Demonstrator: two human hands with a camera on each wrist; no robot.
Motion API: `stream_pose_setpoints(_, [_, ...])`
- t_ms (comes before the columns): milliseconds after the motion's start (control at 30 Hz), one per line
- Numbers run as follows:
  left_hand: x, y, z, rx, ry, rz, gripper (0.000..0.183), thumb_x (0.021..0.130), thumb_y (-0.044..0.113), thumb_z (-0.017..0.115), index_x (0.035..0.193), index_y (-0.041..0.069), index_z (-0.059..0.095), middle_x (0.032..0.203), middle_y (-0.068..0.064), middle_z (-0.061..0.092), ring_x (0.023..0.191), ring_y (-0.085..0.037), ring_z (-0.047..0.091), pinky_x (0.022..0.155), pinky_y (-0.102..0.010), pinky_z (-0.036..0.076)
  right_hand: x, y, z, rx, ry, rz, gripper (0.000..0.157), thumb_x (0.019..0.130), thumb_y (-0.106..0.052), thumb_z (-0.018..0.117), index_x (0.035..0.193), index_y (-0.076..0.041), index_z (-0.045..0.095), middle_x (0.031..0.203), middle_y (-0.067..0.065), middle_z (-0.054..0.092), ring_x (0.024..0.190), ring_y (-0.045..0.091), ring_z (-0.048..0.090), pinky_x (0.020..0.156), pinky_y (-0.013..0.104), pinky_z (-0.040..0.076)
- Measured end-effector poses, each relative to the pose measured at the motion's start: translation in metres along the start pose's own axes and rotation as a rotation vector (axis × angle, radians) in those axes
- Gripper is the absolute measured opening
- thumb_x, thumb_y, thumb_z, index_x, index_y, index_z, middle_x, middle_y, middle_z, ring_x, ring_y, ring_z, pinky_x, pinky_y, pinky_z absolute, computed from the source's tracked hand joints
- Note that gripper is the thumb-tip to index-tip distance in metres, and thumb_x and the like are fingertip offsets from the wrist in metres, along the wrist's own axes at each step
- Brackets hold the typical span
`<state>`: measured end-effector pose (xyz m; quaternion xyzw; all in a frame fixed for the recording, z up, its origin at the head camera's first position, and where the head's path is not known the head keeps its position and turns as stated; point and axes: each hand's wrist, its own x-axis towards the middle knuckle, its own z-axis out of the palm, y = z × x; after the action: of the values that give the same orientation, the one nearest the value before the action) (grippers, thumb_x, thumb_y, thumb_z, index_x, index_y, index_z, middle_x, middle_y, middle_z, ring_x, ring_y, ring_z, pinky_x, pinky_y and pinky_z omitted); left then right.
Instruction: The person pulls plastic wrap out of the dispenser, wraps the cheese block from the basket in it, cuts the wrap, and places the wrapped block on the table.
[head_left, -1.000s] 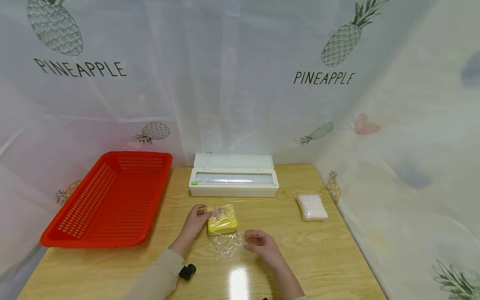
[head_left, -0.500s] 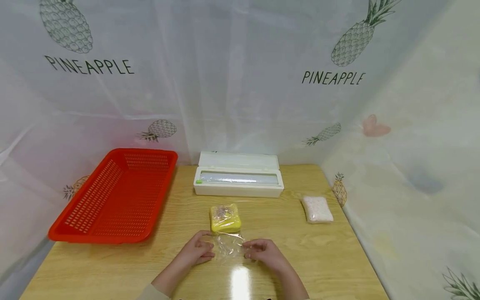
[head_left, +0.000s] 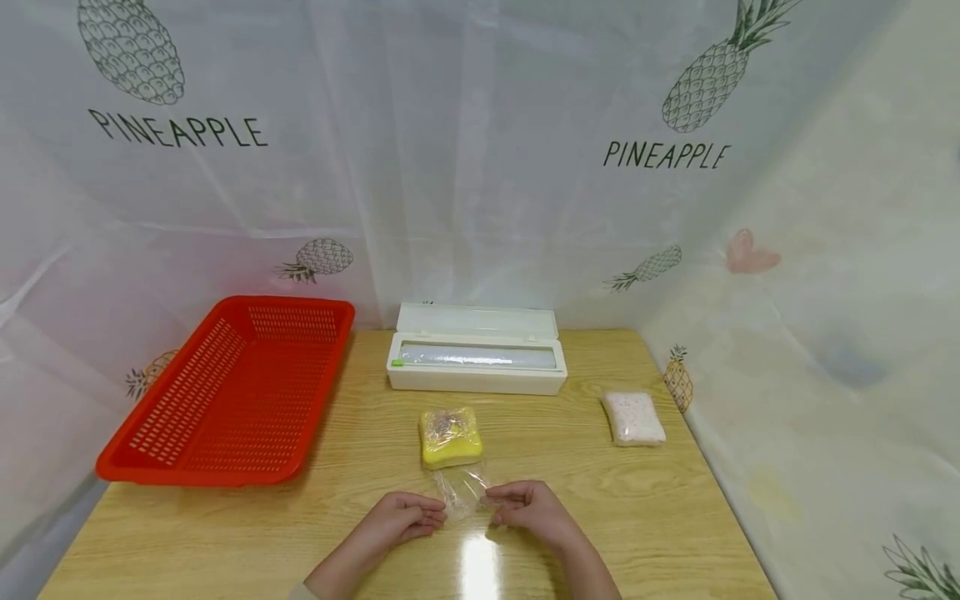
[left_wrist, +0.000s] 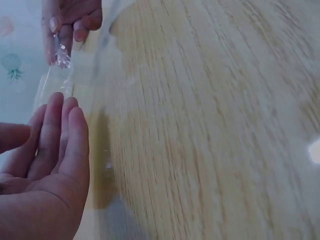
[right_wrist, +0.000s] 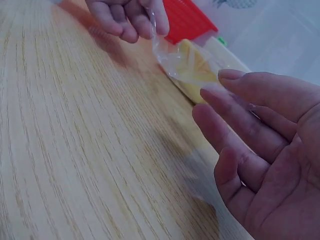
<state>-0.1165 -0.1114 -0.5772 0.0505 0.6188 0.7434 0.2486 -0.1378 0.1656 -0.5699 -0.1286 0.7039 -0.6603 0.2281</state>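
Note:
A yellow square block (head_left: pixel 452 446), with a darker patch on top under shiny film, lies on the table just beyond my hands. From its near side a sheet of clear plastic wrap (head_left: pixel 462 492) stretches toward me. My left hand (head_left: pixel 393 521) holds the left edge of that wrap at its fingertips, the other fingers fairly straight. On the opposite edge, my right hand (head_left: pixel 536 512) pinches the wrap between thumb and index finger. The wrist views show the wrap (right_wrist: pixel 172 60) spanning the space between both hands. Fingers partly hide the exact contact.
A white plastic wrap dispenser (head_left: pixel 477 381), lid raised and roll visible, stands behind the block. The red basket (head_left: pixel 225 477) is at the left. A pale speckled packet (head_left: pixel 634 419) lies at the right on the wooden table (head_left: pixel 645 517). Pineapple-print sheeting (head_left: pixel 480 208) encloses the sides.
My left hand has left the block's left side, come nearer to me, then met the wrap's left edge. The right hand has moved slightly nearer. The wrap now looks more spread out.

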Motion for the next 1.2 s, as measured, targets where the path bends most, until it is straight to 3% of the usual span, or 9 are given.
stream_pose_setpoints(133, [0.0, 0.002, 0.0, 0.102, 0.007, 0.077, 0.025, 0.089, -0.008, 0.056, 0.111, -0.019, 0.062, 0.104, -0.026, 0.068, 0.098, -0.028, 0.067, 0.085, -0.032, 0.054, 0.0, 0.0, -0.002, -0.017, 0.016, -0.02, 0.035, 0.084, 0.006, 0.067, 0.118, 0.01, 0.063, 0.115, 0.022, 0.066, 0.087, 0.031, 0.069, 0.071, 0.032, 0.057])
stream_pose_setpoints(267, [0.001, 0.005, 0.002, 0.246, 0.094, 0.126, 0.022, 0.086, 0.002, 0.071, 0.104, -0.011, 0.07, 0.1, -0.018, 0.071, 0.093, -0.022, 0.069, 0.079, -0.025, 0.055, 0.005, 0.001, -0.004, -0.029, 0.057, -0.068, 0.031, 0.084, 0.006, 0.067, 0.115, 0.011, 0.065, 0.109, 0.022, 0.068, 0.089, 0.033, 0.07, 0.072, 0.033, 0.057])
stream_pose_setpoints(433, [0.004, 0.013, 0.001, 0.382, 0.195, 0.132, 0.02, 0.085, 0.012, 0.076, 0.099, -0.001, 0.075, 0.097, -0.01, 0.073, 0.09, -0.018, 0.068, 0.075, -0.026, 0.055, 0.016, -0.007, -0.004, -0.021, 0.115, -0.087, 0.032, 0.086, 0.002, 0.069, 0.116, 0.013, 0.064, 0.099, 0.02, 0.071, 0.092, 0.031, 0.07, 0.08, 0.032, 0.056])
stream_pose_setpoints(733, [0.016, 0.035, -0.005, 0.363, 0.34, 0.184, 0.013, 0.09, 0.004, 0.068, 0.099, -0.004, 0.074, 0.094, -0.014, 0.072, 0.087, -0.026, 0.068, 0.075, -0.036, 0.057, 0.034, -0.045, -0.001, -0.09, 0.225, -0.097, 0.013, 0.088, 0.002, 0.069, 0.096, 0.012, 0.071, 0.091, 0.017, 0.071, 0.08, 0.03, 0.067, 0.077, 0.047, 0.055])
stream_pose_setpoints(1000, [0.044, 0.05, -0.009, 0.386, 0.507, 0.205, 0.013, 0.088, 0.012, 0.073, 0.094, 0.001, 0.076, 0.09, -0.006, 0.071, 0.081, -0.015, 0.061, 0.067, -0.026, 0.051, 0.068, -0.04, -0.004, -0.114, 0.379, -0.079, 0.017, 0.087, -0.011, 0.074, 0.096, 0.003, 0.073, 0.084, 0.002, 0.068, 0.069, 0.017, 0.055, 0.06, 0.029, 0.047])
stream_pose_setpoints(1200, [0.064, 0.052, -0.02, 0.366, 0.575, 0.184, 0.015, 0.089, 0.014, 0.072, 0.098, 0.002, 0.076, 0.092, -0.005, 0.069, 0.082, -0.017, 0.056, 0.068, -0.028, 0.049, 0.091, -0.034, -0.002, -0.097, 0.458, -0.084, 0.02, 0.087, -0.015, 0.074, 0.096, 0.003, 0.073, 0.084, 0.0, 0.068, 0.067, 0.015, 0.053, 0.059, 0.028, 0.047])
